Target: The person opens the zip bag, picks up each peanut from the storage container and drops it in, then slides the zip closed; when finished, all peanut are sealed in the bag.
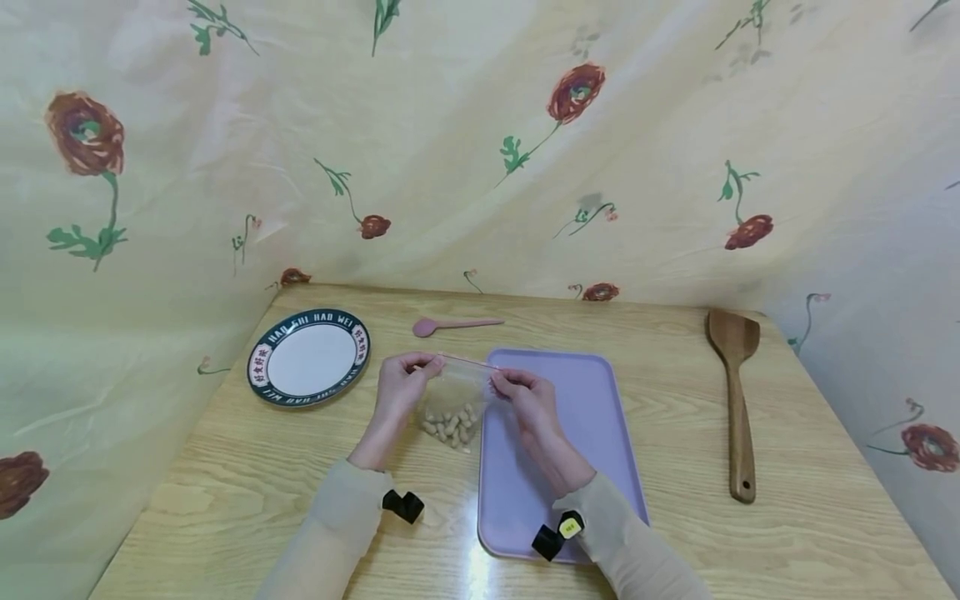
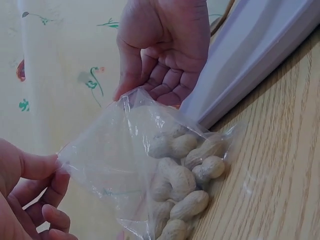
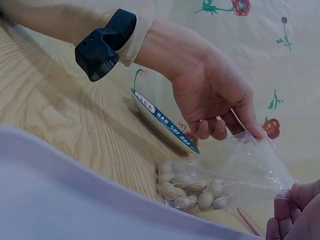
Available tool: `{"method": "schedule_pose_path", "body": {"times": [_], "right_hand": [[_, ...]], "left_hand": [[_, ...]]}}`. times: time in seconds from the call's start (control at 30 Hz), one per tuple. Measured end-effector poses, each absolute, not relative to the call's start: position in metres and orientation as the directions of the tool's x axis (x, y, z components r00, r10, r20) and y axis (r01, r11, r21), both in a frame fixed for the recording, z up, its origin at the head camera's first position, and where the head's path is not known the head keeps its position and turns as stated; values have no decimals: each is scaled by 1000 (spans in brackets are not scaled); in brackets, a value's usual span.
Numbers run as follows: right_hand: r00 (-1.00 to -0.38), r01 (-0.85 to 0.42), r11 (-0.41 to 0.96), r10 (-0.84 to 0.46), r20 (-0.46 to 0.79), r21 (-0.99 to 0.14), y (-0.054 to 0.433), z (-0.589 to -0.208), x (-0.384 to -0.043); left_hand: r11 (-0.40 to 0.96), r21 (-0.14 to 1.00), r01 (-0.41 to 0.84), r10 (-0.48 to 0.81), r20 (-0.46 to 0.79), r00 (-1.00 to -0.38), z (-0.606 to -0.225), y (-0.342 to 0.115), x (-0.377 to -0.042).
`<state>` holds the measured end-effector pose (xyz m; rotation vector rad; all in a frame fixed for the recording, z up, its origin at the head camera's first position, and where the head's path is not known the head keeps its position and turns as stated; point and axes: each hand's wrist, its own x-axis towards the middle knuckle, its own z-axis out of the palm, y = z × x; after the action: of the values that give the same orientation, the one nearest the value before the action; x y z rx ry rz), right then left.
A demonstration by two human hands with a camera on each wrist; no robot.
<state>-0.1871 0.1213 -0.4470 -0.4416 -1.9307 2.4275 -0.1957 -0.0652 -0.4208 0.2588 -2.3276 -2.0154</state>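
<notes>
A clear zip bag (image 1: 454, 397) of unshelled peanuts (image 2: 176, 182) hangs between my two hands, its top edge stretched nearly straight. My left hand (image 1: 403, 385) pinches one top corner between thumb and forefinger; the other fingers curl loosely. The opposite top corner is pinched by my right hand (image 1: 529, 398). Peanuts lie heaped in the bottom of the bag, close over the wooden table (image 2: 270, 150). In the head view the bag's right side borders a lilac tray (image 1: 558, 467), and my right wrist is above that tray.
Back left stands a white plate (image 1: 311, 358) with a dark lettered rim. A small pink spoon (image 1: 457, 325) lies behind the bag. At the right rests a wooden spatula (image 1: 737, 408), handle toward me. Flowered cloth (image 1: 450, 150) hangs behind the table.
</notes>
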Motion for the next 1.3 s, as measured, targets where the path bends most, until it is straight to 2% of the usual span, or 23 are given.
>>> {"method": "schedule_pose_path", "body": {"times": [0.27,0.53,0.8,1.03,1.17,1.3], "right_hand": [[-958,233,-248,108,-266,-940,124,-446,-198],[-951,298,-157,37,-307,-942,123,-441,-214],[-945,324,-47,37,-325,-945,129,-444,-226],[-947,317,-36,-64,-314,-948,138,-448,-234],[-946,310,-15,-104,-306,-951,146,-448,-235],[-945,294,33,-136,-296,-955,157,-443,-235]], "left_hand": [[227,972,-64,-155,-28,-987,-425,-71,-200],[384,923,6,-104,50,-993,-430,-78,-205],[531,845,55,2,63,-998,-428,-80,-220],[683,729,53,110,-31,-993,-426,-89,-239],[718,696,29,132,-96,-987,-428,-96,-247],[710,703,38,123,-71,-990,-428,-101,-250]]}}
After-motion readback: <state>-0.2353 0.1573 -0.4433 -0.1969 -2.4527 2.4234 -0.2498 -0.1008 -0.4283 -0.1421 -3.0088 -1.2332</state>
